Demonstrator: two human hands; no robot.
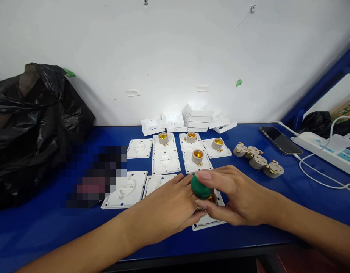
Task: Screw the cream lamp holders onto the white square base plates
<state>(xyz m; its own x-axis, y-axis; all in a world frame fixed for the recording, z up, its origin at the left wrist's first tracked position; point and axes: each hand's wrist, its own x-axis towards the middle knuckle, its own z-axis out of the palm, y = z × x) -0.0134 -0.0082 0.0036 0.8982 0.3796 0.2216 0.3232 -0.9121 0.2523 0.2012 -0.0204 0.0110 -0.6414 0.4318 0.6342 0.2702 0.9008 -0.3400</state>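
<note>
1. Green and rounded, a plastic knob-like cap (201, 187) was pinched between the thumb and fingers of the right hand (237, 197), directly above a brass-lined lamp socket (209, 200).
2. That socket was seated on a white square plastic base plate (209, 222) lying on the blue table top (35, 227) near its front edge.
3. The left hand (166, 206) was laid beside the socket, its fingers curled against the socket's left side and touching the plate.
4. Further white base plates (166, 161), some fitted with sockets, were arranged in rows behind the hands.
5. Four loose beige sockets (258, 161) were grouped to the right, near a black smartphone (278, 140).
6. A crumpled black plastic bag (33, 129) was seen at the far left.
</note>
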